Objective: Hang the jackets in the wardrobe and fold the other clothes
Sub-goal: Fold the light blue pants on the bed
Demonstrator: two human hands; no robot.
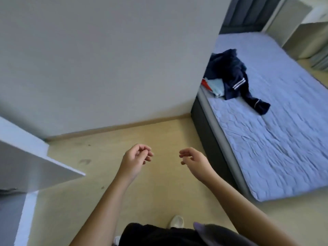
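A dark navy jacket [234, 75] with white stripes lies crumpled on the blue mattress [276, 132] near its left edge. Under it sit a light blue garment [216, 87] and a red one [205, 83], partly hidden by the wall corner. My left hand [135, 159] and my right hand [193, 161] hang over the floor in front of me, fingers loosely curled, holding nothing. Both are well short of the bed. A white wardrobe door [35, 160] juts in at the left.
A grey wall [106, 59] fills the upper left and ends at a corner beside the bed. The bed has a dark frame [204, 132] and headboard [248, 13]. Beige floor [159, 189] lies between wardrobe and bed. White furniture [307, 39] stands at far right.
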